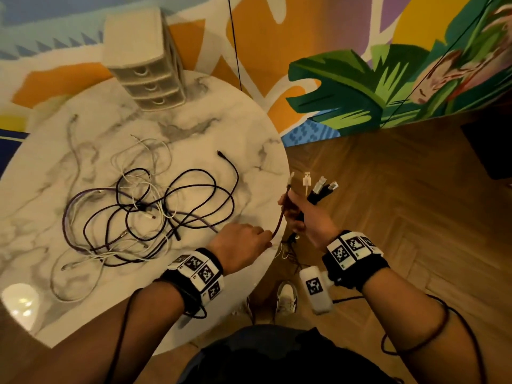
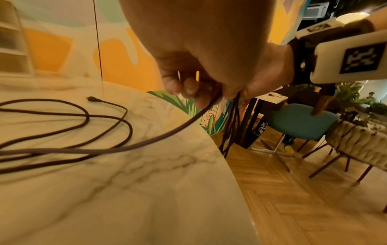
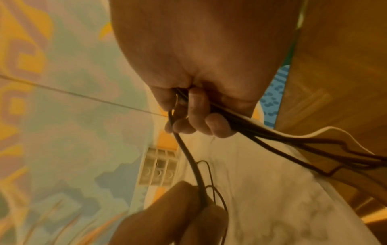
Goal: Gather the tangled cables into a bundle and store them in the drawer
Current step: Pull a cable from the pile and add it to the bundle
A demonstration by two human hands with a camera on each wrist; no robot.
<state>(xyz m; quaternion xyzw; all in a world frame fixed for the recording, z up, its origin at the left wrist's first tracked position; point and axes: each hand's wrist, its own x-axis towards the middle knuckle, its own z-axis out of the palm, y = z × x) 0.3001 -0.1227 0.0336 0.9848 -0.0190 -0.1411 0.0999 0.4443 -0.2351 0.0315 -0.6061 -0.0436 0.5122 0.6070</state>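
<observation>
The right hand (image 1: 306, 220) is hanging just past the rim of the round marble worktop (image 1: 194, 273), its fingers curled round a bunch of cable ends (image 1: 318, 187). Several plugs are sticking up out of that fist, among them a white USB plug (image 1: 307, 178) and some dark ones, while the cords of the bunch are trailing down below the hand toward the wooden floor (image 1: 388, 189). In the right wrist view a white cord and several dark ones are running out of the curled fingers (image 3: 201, 116).

The left hand (image 1: 241, 249) is sitting over the worktop's edge, just beside the right hand, its fingers pinching a dark reddish cable (image 1: 281, 220). That cable is rising from the left hand's fingertips up into the right hand's grip, and in the left wrist view it is trailing back across the marble toward the pile.

The tangled cables (image 1: 144, 212) are lying in a loose heap on the middle of the worktop, black, purple and white loops crossing one another, with 1 black plug end (image 1: 220, 153) lying free at the far side.

A small drawer unit (image 1: 146, 59) is standing at the far edge of the worktop, well apart from the heap, with 3 drawers showing, all closed.
</observation>
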